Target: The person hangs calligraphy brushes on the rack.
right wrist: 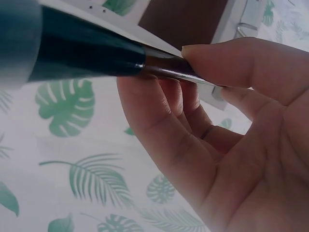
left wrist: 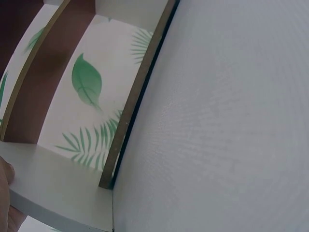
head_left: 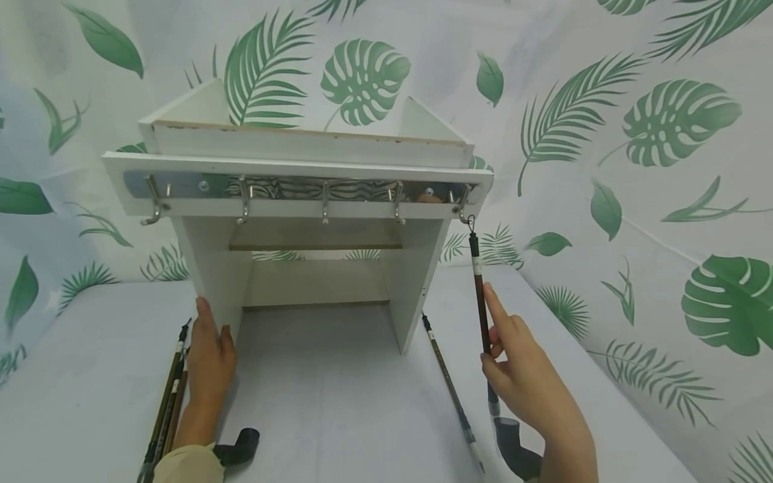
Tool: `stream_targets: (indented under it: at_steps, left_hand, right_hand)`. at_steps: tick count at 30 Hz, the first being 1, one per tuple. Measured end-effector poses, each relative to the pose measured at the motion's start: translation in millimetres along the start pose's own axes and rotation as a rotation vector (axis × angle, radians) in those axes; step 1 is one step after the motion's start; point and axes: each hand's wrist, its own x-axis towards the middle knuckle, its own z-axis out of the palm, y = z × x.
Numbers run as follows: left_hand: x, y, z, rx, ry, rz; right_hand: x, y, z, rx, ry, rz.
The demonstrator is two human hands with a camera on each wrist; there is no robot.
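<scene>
A white shelf unit (head_left: 417,268) stands on the pale cloth, with a metal strip of hooks (head_left: 325,201) across its front. My left hand (head_left: 208,362) grips the front edge of its left side panel (head_left: 208,261), thumb on the inner face. On the right, my right hand (head_left: 525,369) pinches a dark calligraphy brush (head_left: 481,295) between thumb and fingers. The brush hangs nearly upright, its cord loop (head_left: 472,223) at the tip of the rightmost hook (head_left: 464,201); whether the loop is over the hook I cannot tell. Close up, the right wrist view shows the brush handle (right wrist: 164,64).
Several brushes (head_left: 163,409) lie together left of my left forearm. Another brush (head_left: 447,376) lies on the cloth between the shelf and my right hand. Black curved camera mounts (head_left: 238,448) sit at both wrists. A leaf-patterned cloth (head_left: 604,221) hangs behind and at the right.
</scene>
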Motion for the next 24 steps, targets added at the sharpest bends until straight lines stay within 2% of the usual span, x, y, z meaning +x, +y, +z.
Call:
stream_targets:
  at_steps: [7, 24]
  left_hand:
    - [0.4, 0.1, -1.0, 0.001, -0.023, -0.025]
    - [0.3, 0.7, -1.0, 0.001, -0.01, -0.008]
  right_hand:
    - [1.7, 0.9, 0.7, -0.003, -0.02, 0.018]
    - [7.0, 4.0, 6.2, -0.03, -0.054, 0.033]
